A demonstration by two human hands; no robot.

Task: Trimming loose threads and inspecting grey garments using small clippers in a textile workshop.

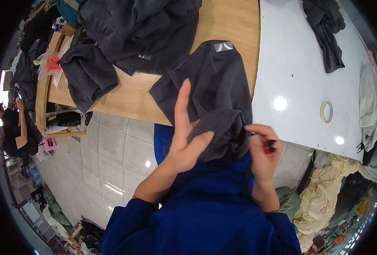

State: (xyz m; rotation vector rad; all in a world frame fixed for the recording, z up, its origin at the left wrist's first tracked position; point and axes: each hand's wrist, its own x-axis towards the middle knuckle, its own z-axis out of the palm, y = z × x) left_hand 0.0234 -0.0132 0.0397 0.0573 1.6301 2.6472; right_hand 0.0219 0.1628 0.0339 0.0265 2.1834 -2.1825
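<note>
A dark grey garment [207,80] lies across the table edge toward me, its gathered, stitched end [222,127] bunched up in front of my body. My left hand [186,142] grips that end with the thumb pressed on top, while the index finger points straight out. At the other side of the opening, my right hand [263,151] has its finger and thumb tips at the fabric's edge. A small red and black tool [269,146] is tucked in its palm, partly hidden and blurred. A pale printed patch [223,46] sits at the garment's far end.
More dark grey garments [141,25] are heaped on the wooden table [229,21], with another piece [88,72] at its left. A tape roll [326,112] lies on the white table [286,102] at right. Cream cloth [320,195] is piled below it. Another person [16,127] is far left.
</note>
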